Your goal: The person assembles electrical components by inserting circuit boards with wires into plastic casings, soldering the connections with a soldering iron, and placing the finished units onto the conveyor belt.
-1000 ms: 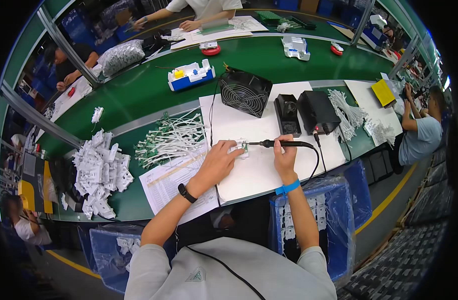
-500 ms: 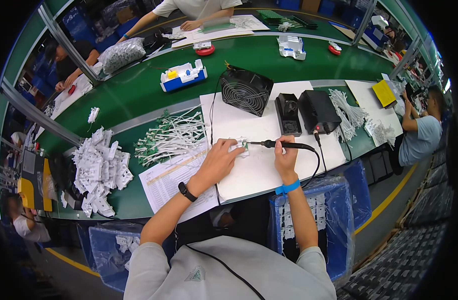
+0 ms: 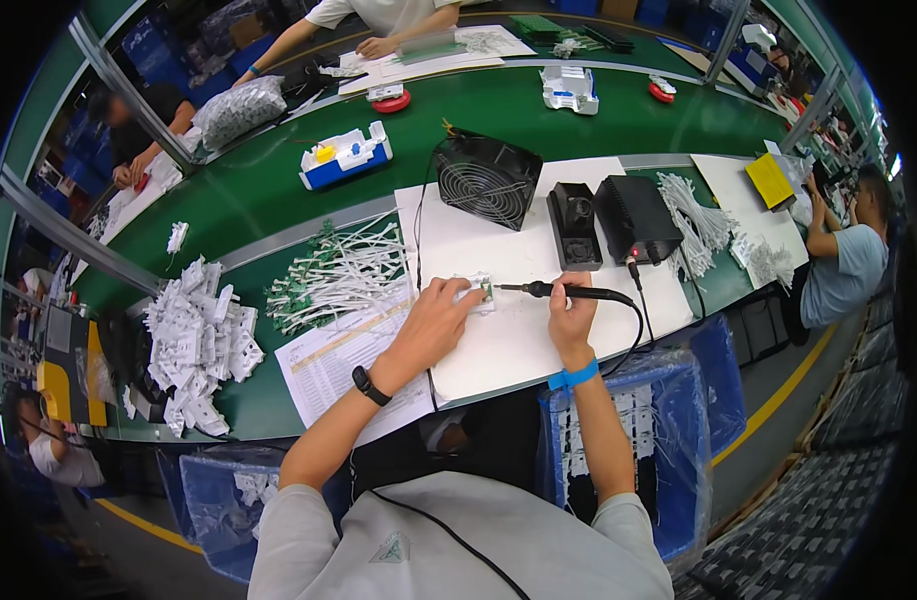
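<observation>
My right hand grips a black soldering iron like a pen, its tip pointing left. That tip meets, or nearly meets, a small green circuit board in a white plastic housing; actual contact is too small to tell. The fingers of my left hand pinch and press the housing down on the white work board, covering its left part. Left of my hands lies a pile of white wires with small green boards. Under my left forearm is a printed sheet.
Beyond the work board's middle stand a black fan, a black iron holder and a black power unit. White housings are heaped at left. A green conveyor carries a blue-and-white tray. Blue-lined bins flank me.
Things on the conveyor, such as the blue-and-white tray, have shifted left. My hands, the soldering iron and the housing stay almost in place.
</observation>
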The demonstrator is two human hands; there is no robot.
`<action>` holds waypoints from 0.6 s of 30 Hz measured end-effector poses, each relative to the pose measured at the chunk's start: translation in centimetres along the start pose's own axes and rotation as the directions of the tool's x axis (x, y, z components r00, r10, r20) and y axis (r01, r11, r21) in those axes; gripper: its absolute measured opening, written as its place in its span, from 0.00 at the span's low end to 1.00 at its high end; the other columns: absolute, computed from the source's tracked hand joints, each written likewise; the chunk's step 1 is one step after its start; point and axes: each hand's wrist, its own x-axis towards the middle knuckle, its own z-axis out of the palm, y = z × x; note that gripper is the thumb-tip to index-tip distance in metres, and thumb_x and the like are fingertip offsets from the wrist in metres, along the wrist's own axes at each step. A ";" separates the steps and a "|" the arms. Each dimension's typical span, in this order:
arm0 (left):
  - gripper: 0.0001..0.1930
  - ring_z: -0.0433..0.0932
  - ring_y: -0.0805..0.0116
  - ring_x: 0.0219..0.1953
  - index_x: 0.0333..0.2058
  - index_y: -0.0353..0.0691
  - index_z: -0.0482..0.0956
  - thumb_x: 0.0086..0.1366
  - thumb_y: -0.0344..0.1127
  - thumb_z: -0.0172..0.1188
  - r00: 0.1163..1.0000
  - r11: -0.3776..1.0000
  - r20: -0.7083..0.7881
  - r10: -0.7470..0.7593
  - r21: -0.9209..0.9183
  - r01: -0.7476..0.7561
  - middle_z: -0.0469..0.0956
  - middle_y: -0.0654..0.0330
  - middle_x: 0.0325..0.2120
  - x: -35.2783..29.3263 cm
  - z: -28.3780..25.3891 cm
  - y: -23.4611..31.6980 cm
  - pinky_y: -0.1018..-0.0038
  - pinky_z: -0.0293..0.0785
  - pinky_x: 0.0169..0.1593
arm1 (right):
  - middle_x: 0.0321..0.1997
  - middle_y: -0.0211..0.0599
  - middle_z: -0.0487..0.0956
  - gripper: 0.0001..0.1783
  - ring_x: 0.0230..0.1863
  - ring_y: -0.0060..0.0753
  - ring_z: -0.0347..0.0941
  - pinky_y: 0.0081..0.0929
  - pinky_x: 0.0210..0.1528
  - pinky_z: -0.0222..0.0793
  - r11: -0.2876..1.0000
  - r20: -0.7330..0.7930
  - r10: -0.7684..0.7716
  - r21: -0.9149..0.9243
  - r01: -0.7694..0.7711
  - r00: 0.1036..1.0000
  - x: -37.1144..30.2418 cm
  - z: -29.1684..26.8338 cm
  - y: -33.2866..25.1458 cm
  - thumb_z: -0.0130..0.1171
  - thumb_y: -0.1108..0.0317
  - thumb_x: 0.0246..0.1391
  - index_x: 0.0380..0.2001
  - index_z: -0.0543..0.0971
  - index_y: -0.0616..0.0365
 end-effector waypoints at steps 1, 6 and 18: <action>0.24 0.70 0.53 0.49 0.53 0.40 0.78 0.56 0.20 0.58 1.000 1.000 0.002 -0.015 -0.008 0.015 0.74 0.54 0.50 0.1 0.0 0.0 0.63 0.72 0.54 | 0.25 0.26 0.72 0.05 0.24 0.14 0.62 0.16 0.26 0.58 1.000 -0.005 0.002 0.022 -0.001 1.000 0.0 0.0 -0.1 0.57 0.72 0.63 0.35 0.71 0.57; 0.27 0.71 0.55 0.47 0.56 0.40 0.77 0.56 0.22 0.59 0.999 1.000 0.036 0.000 0.001 0.000 0.74 0.56 0.49 0.5 -0.4 -0.3 0.63 0.72 0.52 | 0.24 0.25 0.71 0.05 0.24 0.13 0.62 0.16 0.26 0.58 0.997 0.002 0.032 0.073 -0.032 0.999 -0.4 -0.1 -0.2 0.57 0.72 0.62 0.34 0.71 0.57; 0.28 0.71 0.56 0.47 0.58 0.43 0.77 0.57 0.23 0.61 0.996 1.000 0.091 0.003 -0.018 -0.001 0.73 0.57 0.50 0.8 -1.1 -0.6 0.64 0.73 0.52 | 0.25 0.25 0.71 0.06 0.25 0.13 0.62 0.17 0.26 0.59 0.992 0.115 0.090 0.080 -0.100 0.989 -0.4 -0.2 -0.3 0.60 0.70 0.61 0.34 0.72 0.58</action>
